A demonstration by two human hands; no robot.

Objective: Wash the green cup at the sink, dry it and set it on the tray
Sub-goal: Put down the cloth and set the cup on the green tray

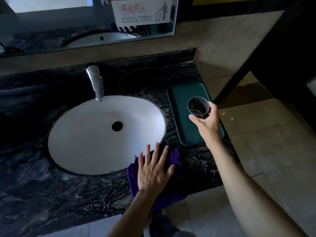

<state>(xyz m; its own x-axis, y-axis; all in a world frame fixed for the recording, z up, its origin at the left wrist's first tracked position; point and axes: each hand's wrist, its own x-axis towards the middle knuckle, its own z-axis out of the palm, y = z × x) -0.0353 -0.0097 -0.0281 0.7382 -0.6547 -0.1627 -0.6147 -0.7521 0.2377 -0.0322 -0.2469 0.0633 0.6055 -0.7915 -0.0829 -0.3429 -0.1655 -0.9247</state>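
Head view: the right hand [206, 124] grips the upright metal-lined green cup [198, 106] over the dark green rectangular tray [177, 100]. The left hand [154, 170] (fingers spread, gripping nothing) lies flat on the purple cloth [174, 157] beside the white oval sink [82, 137].

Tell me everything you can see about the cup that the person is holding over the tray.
The cup is a small, plain, round tumbler with no handle, upright, its open mouth facing the camera. Its inside looks grey and metallic, with a shiny rim; little of the outer wall shows, so its green colour is hard to confirm. It looks empty. The right hand grips it from the near side, fingers wrapped around its wall. It sits over the far half of the green tray; whether its base touches the tray cannot be told.
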